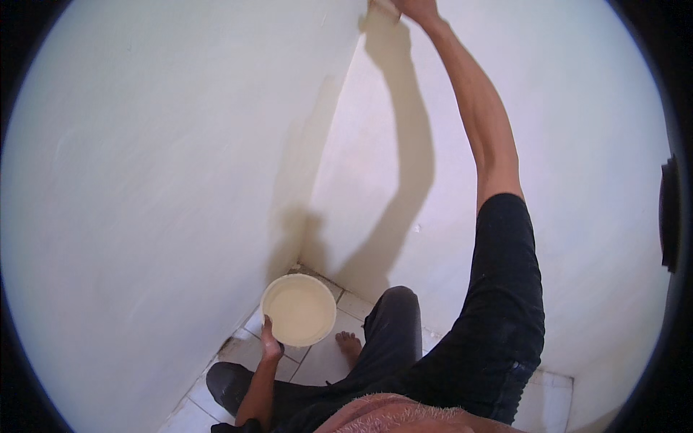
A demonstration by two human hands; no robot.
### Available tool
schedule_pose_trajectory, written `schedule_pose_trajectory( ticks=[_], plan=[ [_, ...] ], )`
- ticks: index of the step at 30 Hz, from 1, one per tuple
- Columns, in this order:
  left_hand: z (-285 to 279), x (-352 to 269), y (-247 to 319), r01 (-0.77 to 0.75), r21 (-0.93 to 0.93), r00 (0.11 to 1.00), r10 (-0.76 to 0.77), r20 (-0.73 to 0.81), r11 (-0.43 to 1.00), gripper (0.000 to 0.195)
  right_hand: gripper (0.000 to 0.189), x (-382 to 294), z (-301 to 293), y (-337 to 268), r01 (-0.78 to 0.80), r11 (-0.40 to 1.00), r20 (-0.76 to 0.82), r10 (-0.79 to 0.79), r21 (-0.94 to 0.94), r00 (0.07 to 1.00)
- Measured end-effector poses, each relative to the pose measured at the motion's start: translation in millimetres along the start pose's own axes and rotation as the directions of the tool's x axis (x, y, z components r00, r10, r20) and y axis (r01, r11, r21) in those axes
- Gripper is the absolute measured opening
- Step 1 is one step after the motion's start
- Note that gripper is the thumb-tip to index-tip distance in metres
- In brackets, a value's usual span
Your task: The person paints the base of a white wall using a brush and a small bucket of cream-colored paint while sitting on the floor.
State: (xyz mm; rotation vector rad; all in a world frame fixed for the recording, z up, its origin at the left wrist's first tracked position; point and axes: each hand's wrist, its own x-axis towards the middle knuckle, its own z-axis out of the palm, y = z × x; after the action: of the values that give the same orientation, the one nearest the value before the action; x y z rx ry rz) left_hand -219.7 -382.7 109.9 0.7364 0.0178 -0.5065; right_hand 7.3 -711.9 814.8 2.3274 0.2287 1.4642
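In my left hand is a round, pale plastic tub, gripped at its left rim with the thumb over the edge. Cream-coloured liquid, which looks like paint, lies inside it. My right hand reaches high, close to the inside corner where two pale walls meet. The picture's top edge cuts this hand off. A small thin brown piece shows by its fingers, too little to name. The left wall and the right wall are off-white, and my arm's shadow falls across the right one.
White floor tiles with dark joints lie below the tub, and the floor corner looks dirty. My bare foot and bent knees are close to the walls. A dark object is at the far right rim.
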Motion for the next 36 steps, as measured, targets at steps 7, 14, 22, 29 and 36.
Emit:
schedule_pose_trajectory(
  ticks=[7,14,22,29,36],
  plan=[
    [7.3,-3.3,5.9,-0.04,0.001,0.999,0.04,0.028,0.999,0.057,0.023,30.5,-21.6,-8.6,0.167,0.975,-0.169,-0.191,-0.146,0.967],
    [12.8,-10.5,19.2,-0.048,0.009,0.998,0.048,0.036,0.999,0.054,0.033,-195.4,52.1,-130.0,0.291,0.951,0.474,-0.307,0.108,0.826],
    [16.1,-1.0,1.1,-0.034,-0.007,0.996,0.035,0.087,0.999,0.056,0.034,-84.3,33.9,-24.3,0.063,0.993,0.292,-0.031,-0.1,0.956],
    [-5.0,0.3,6.8,-0.056,0.006,0.998,0.055,0.029,0.998,0.057,0.026,-11.8,-45.4,-84.1,0.057,0.998,-0.111,-0.056,0.004,0.992],
    [-3.6,-4.3,9.7,-0.064,0.068,0.997,0.061,0.044,0.996,0.055,0.034,-256.8,83.3,-159.8,0.424,0.902,0.238,-0.397,-0.076,0.887]
  ],
)
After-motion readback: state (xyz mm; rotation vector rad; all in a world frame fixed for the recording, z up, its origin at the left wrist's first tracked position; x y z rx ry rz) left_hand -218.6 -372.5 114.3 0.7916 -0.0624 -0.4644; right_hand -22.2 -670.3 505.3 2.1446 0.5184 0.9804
